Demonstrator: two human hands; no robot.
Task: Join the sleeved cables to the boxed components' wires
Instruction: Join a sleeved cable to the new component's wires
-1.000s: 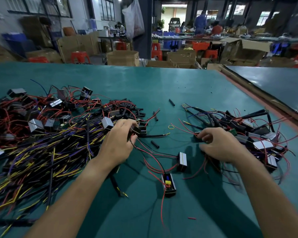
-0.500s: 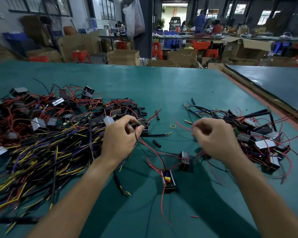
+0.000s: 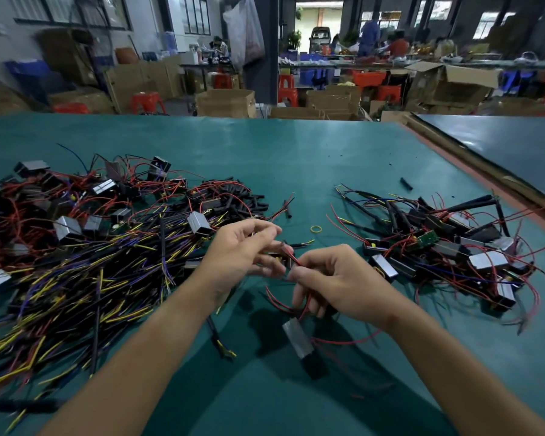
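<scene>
Left hand (image 3: 243, 253): centre of view, raised over the table (image 3: 296, 152); forefinger stretched out on top, other fingers curled toward the right hand, gripping the dark end of a sleeved cable (image 3: 216, 332); exact grip lost in blur.
Right hand (image 3: 337, 278): at 3 o'clock of the left hand, fingertips almost touching it; thumb and forefinger pressed together on a red wire (image 3: 297, 262); remaining fingers curled under, more red strands passing beneath them.
Sleeved cable: black, trails from the left hand toward 6 o'clock, under the wrist, ending in bare yellow tips above the mat.
Boxed component (image 3: 298, 338): grey and black, tilted, at 6 o'clock of the right hand, off the mat, hangs by its red leads.
Cable pile (image 3: 76, 278): at 9 o'clock of the hands; black sleeves with yellow and purple ends, tangled.
Component pile (image 3: 76, 199): at 10 o'clock, touching the cable pile; small boxes with red leads.
Joined pile (image 3: 453, 247): at 3 o'clock of the right hand; boxes, black cables, red leads, one green board (image 3: 427, 239).
Rubber band (image 3: 316, 228): yellow, flat on the mat at 12 o'clock of the hands, between the piles.
Sleeve offcut (image 3: 406, 184): black, alone at 1 o'clock.
Second table (image 3: 501, 146): at 2 o'clock, just beside the first.
</scene>
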